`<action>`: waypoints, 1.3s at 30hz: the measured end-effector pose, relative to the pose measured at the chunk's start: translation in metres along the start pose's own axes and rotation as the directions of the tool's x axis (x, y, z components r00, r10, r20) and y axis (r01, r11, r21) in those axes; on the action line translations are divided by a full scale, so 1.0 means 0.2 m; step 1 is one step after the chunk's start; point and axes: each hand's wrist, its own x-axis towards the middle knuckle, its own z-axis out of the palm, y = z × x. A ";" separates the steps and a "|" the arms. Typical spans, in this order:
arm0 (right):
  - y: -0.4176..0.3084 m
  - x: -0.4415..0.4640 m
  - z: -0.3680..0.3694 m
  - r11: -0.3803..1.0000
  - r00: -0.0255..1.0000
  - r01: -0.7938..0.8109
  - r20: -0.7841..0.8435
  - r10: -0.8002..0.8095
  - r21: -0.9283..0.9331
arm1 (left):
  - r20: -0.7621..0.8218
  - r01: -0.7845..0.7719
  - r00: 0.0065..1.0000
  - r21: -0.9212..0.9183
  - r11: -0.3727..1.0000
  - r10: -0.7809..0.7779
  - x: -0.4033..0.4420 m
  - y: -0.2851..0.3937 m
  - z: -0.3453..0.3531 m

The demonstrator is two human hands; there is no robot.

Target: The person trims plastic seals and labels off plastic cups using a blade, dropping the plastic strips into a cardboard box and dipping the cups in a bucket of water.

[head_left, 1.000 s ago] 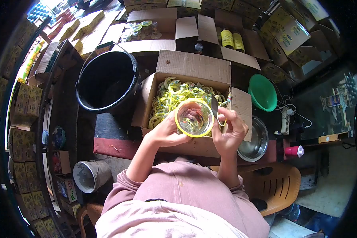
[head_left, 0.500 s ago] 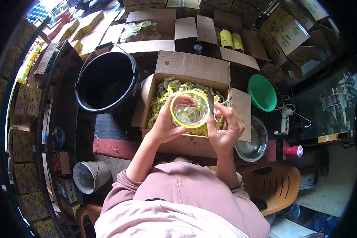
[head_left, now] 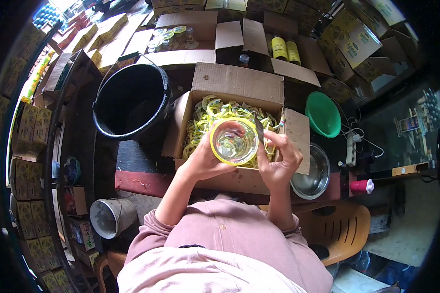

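A clear plastic cup with a yellow rim is tilted so that its mouth faces the camera. My left hand is wrapped round the cup's left side. My right hand pinches a thin dark blade, which stands upright against the cup's right edge. Both hands are over an open cardboard box. Inside the box lies a heap of yellow-green plastic strips, partly hidden by the cup and hands.
A black bucket stands left of the box. To the right are a green bowl, a metal bowl and a power strip. Behind, open boxes hold cups and yellow containers.
The cup has moved slightly left since the first frame, and its mouth has shifted down a little since the second. My right hand has moved with the blade and stays beside the rim.
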 end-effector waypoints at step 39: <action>-0.09 -0.08 0.08 0.991 0.988 -0.023 -0.151 0.003 -0.129 | -0.166 -0.020 0.986 -0.125 0.992 -0.001 0.03 -0.01 0.03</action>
